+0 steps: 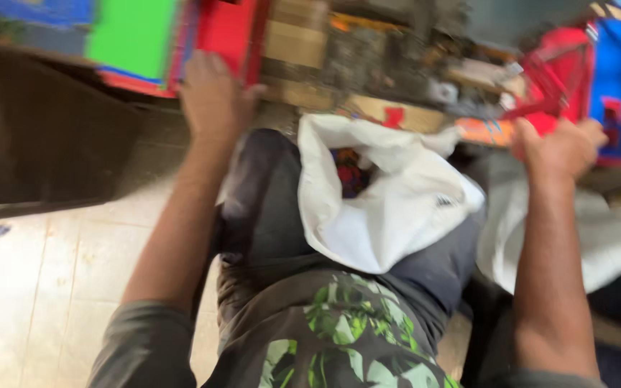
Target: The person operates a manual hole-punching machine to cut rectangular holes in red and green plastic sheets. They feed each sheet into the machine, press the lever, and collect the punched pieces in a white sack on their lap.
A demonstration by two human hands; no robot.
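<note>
The picture is blurred by motion. My left hand [213, 97] reaches forward and rests on the edge of a flat red and green panel [159, 39] at the upper left. My right hand [558, 147] is closed around red material [558, 75] at the upper right. An open white bag [389, 201] lies on my lap between my two arms, with something red and dark showing inside its mouth. My grey trousers and a green leaf-print shirt [339, 330] fill the lower middle.
A pile of cardboard pieces and mixed clutter [368, 57] lies ahead. A blue and red cloth [616, 79] hangs at the far right, white fabric [612, 230] beside my right arm. A dark low surface [37, 136] stands left above a pale tiled floor [52, 287].
</note>
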